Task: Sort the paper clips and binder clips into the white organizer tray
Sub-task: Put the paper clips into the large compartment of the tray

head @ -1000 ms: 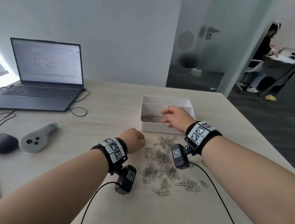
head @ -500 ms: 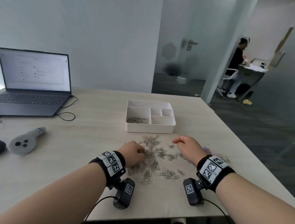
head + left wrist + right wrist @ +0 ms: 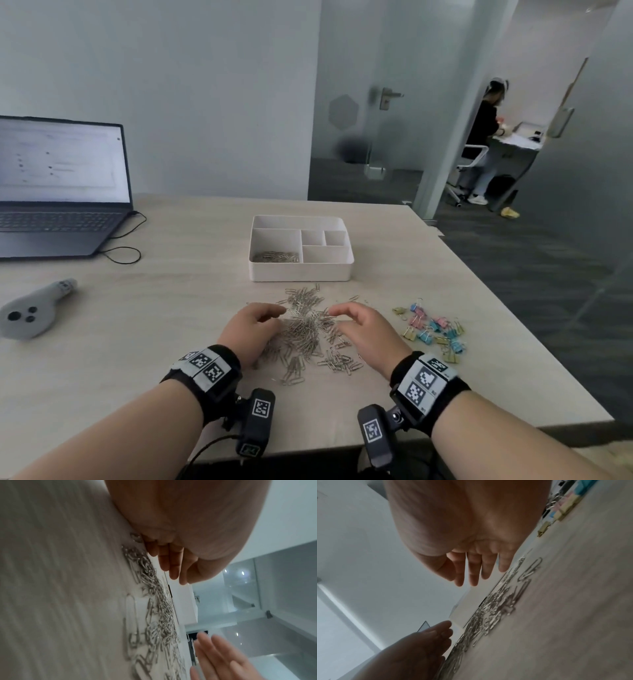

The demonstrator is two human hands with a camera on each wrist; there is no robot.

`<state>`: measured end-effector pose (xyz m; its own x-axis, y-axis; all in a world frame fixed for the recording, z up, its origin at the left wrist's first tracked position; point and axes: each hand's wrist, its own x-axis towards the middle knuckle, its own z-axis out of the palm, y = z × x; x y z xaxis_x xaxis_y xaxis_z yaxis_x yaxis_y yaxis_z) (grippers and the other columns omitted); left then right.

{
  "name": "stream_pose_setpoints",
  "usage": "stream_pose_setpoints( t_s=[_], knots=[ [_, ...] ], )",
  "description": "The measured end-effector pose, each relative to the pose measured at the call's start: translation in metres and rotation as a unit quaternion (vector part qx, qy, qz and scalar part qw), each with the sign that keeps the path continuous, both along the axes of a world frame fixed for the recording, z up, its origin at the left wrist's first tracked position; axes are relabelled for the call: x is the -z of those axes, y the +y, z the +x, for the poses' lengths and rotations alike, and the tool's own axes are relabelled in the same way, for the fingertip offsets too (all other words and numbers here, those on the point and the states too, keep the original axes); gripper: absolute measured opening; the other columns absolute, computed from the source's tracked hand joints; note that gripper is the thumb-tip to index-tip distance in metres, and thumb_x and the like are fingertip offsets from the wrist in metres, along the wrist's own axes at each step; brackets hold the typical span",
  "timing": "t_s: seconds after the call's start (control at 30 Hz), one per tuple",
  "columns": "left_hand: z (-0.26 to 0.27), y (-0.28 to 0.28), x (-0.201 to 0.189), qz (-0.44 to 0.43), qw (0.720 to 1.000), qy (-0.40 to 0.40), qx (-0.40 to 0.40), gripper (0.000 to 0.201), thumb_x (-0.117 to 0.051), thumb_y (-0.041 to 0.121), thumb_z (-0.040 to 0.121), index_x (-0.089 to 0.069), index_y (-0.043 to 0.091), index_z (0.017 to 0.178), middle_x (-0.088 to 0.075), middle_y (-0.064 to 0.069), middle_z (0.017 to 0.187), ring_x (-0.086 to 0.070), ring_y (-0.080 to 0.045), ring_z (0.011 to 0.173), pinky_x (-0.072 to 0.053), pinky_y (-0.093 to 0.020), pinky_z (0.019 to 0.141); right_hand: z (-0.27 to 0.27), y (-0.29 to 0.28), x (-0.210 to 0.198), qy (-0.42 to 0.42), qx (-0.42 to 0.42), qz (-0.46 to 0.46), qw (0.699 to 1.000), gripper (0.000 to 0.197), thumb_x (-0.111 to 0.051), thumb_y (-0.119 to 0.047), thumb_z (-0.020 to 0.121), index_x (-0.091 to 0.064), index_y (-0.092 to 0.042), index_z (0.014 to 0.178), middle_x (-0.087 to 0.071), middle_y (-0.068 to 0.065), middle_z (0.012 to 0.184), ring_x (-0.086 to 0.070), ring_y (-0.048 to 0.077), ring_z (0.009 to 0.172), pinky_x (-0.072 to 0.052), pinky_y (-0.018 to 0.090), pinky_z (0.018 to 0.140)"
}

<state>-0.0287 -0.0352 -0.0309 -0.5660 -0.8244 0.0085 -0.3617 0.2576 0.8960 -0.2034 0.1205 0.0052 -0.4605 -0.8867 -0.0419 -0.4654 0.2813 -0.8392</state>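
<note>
One white organizer tray point(image 3: 301, 270), five compartments; some paper clips already in its large left one. A loose pile of silver paper clips point(image 3: 305, 329), too many to count, lies on the bench point(image 3: 171, 308); roughly twenty pastel binder clips point(image 3: 432, 330) just right of it. Left hand point(image 3: 251, 327) and right hand point(image 3: 363, 330) flank the pile, each grip loosely open, fingers relaxed, holding nothing; left fingertips point(image 3: 171, 573) seem to touch the clips.

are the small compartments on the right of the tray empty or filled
Empty as far as the head view shows: the white organizer tray holds paper clips only in its large left compartment.
</note>
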Motion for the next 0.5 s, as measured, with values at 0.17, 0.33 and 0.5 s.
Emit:
stream_pose_setpoints(
  t_s=[0.17,0.33,0.5],
  knots=[
    [0.007,0.005,0.005,-0.033,0.997,0.029,-0.057,0.028,-0.057,0.012,0.088,-0.071,0.033,0.1,-0.064,0.01,0.107,-0.062,-0.011,0.078,-0.051,-0.023,0.07,-0.023,0.01,0.014,0.015,0.078,-0.042,0.996,0.025,-0.051,-0.023,0.096,-0.062,-0.034,0.116,-0.055,-0.016,0.13,-0.053,0.009,0.121,-0.04,0.021,0.087],
    [-0.002,0.004,0.014,-0.124,0.991,-0.032,-0.03,0.031,-0.057,0.014,0.089,-0.069,0.021,0.116,-0.058,0.009,0.127,-0.053,-0.011,0.119,-0.038,-0.027,0.108,-0.038,0.004,0.023,0.036,0.098,-0.032,0.994,0.026,-0.053,-0.028,0.095,-0.06,-0.032,0.12,-0.053,-0.016,0.128,-0.045,0.004,0.124,-0.036,0.029,0.102],
    [-0.012,0.0,0.017,-0.169,0.972,-0.161,0.001,0.052,-0.05,0.037,0.095,-0.048,0.025,0.145,-0.039,0.006,0.156,-0.03,-0.015,0.146,-0.023,-0.034,0.12,-0.05,-0.015,0.03,0.062,0.096,0.027,0.993,0.038,-0.051,-0.039,0.092,-0.053,-0.031,0.129,-0.051,-0.009,0.135,-0.044,0.013,0.13,-0.038,0.036,0.103]
  ],
)
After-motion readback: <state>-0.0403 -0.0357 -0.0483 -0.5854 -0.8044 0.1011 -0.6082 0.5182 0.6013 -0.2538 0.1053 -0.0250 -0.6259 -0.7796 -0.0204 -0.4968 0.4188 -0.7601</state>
